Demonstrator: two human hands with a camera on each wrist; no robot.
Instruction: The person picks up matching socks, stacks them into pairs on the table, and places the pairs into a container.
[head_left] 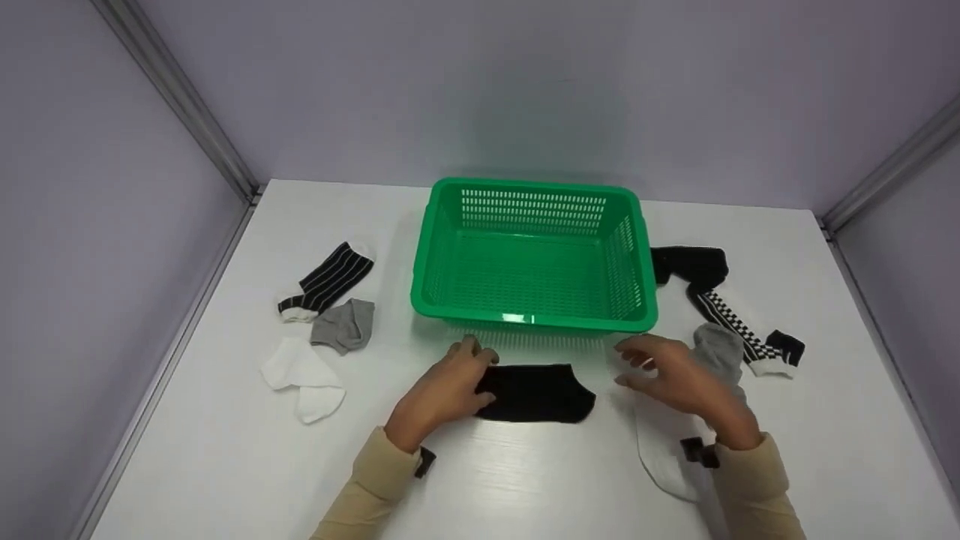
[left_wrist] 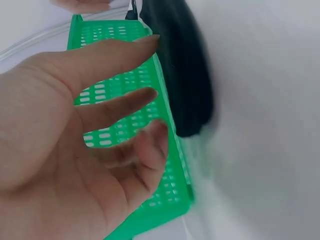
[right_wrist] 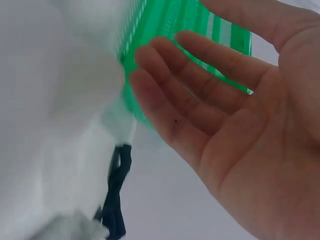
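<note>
Sleeves: beige, nearest the camera, with a small dark piece at the left cuff.
White sock: flat on the table, partly under the right forearm and hand in the head view.
Left hand: at the left end of the central black sock, fingers loosely bent and spread, thumb apart from them; the thumb tip meets the sock's edge in the left wrist view, but contact is hard to tell. No grip closed on it.
Right hand: half open, thumb and gently bent fingers well parted, nothing between them; right of the black sock and apart from it.
Central black sock: lying flat between the two hands, in front of the basket.
Folded white sock: left side; one or a pair, cannot tell.
Grey socks: one at left, crumpled, another beside the right hand.
Patterned socks: striped at far left, checkered at right.
Green basket: upright, slotted walls, bare green floor showing.
Dark sock: bunched just beside the basket's right side.
Back wall: pale, behind the basket.
</note>
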